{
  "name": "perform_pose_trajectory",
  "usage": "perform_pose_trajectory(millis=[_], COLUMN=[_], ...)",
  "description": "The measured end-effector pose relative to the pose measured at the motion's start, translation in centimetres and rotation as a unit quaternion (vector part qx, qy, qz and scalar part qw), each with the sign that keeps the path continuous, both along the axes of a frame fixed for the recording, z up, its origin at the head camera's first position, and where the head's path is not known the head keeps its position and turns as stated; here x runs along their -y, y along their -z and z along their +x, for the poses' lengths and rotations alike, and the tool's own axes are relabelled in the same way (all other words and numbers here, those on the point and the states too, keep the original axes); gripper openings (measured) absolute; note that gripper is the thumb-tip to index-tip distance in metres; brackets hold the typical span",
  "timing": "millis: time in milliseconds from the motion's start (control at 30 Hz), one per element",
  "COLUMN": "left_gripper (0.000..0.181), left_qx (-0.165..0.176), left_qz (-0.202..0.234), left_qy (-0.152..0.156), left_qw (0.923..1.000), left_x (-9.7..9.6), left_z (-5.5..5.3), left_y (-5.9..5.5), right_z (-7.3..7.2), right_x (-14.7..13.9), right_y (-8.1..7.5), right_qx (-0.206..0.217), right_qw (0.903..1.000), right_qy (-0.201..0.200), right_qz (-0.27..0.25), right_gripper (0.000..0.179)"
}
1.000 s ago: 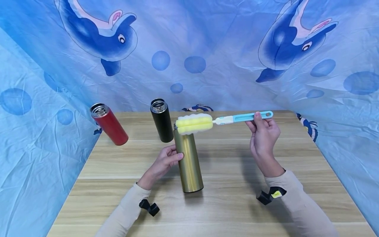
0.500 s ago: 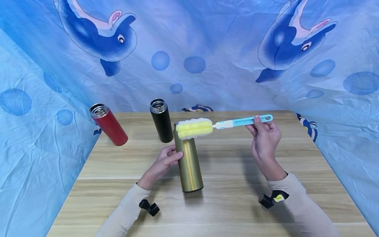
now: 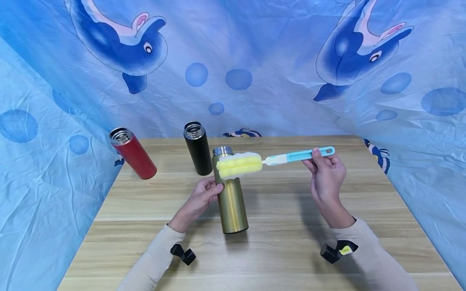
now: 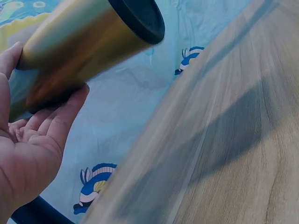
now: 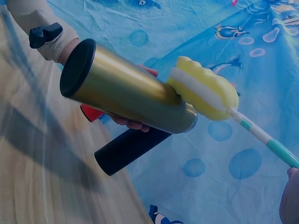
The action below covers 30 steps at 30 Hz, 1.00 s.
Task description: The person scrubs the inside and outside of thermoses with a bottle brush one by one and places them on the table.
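My left hand (image 3: 200,198) grips a gold vacuum flask (image 3: 234,206) round its side; in the left wrist view the flask's dark base (image 4: 142,21) is raised over the table. The steel mouth (image 3: 222,151) of the flask is uncapped. My right hand (image 3: 327,182) pinches the blue and white handle (image 3: 300,155) of a bottle brush near its looped end. Its yellow and white sponge head (image 3: 239,165) lies across the flask's upper side, just below the mouth. From the right wrist view, the sponge (image 5: 205,88) is right at the outer wall of the flask (image 5: 126,88).
A red flask (image 3: 136,157) and a black flask (image 3: 198,151) stand uncapped at the back left of the wooden table (image 3: 284,258). A blue dolphin-print sheet (image 3: 269,81) hangs behind the table and along its sides.
The bottle brush has moved down along the gold flask, from over its mouth to its upper side, baring the steel mouth. My right hand shifts slightly downward; my left keeps its grip.
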<state>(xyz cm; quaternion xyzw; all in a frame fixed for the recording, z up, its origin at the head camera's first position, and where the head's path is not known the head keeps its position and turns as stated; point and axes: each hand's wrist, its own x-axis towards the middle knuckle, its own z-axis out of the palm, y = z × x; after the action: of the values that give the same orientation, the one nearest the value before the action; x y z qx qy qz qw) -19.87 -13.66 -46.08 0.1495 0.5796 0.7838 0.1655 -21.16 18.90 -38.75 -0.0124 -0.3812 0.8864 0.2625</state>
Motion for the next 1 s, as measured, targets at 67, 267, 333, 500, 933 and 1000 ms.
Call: perform_pose_trajectory(millis=[67, 267, 333, 500, 933, 1000], left_gripper=[0.05, 0.051, 0.049, 0.041, 0.041, 0.043], left_qx=[0.001, 0.008, 0.011, 0.008, 0.003, 0.001], left_qz=[0.005, 0.018, 0.02, 0.031, 0.073, 0.079], left_qy=[0.0, -0.006, -0.01, -0.012, 0.024, 0.027], left_qw=[1.0, 0.9998, 0.9997, 0.9994, 0.997, 0.9965], left_x=[-0.1, -0.2, -0.3, -0.3, -0.1, 0.0], left_z=[0.0, 0.0, -0.1, -0.1, 0.0, 0.0], left_y=[0.0, 0.0, 0.0, 0.0, -0.4, -0.5], right_z=[0.2, 0.7, 0.9, 1.3, 1.9, 1.9], right_x=[-0.1, -0.4, -0.4, -0.7, -1.2, -1.3], right_y=[0.1, 0.3, 0.4, 0.6, 0.9, 0.9], right_qx=[0.004, 0.015, 0.016, 0.026, 0.045, 0.048], right_qw=[1.0, 0.9999, 0.9999, 0.9997, 0.9989, 0.9988], right_qy=[0.0, -0.002, -0.003, -0.004, -0.006, -0.005], right_qz=[0.004, 0.007, 0.004, 0.002, 0.014, 0.011], right_gripper=[0.018, 0.02, 0.019, 0.022, 0.016, 0.016])
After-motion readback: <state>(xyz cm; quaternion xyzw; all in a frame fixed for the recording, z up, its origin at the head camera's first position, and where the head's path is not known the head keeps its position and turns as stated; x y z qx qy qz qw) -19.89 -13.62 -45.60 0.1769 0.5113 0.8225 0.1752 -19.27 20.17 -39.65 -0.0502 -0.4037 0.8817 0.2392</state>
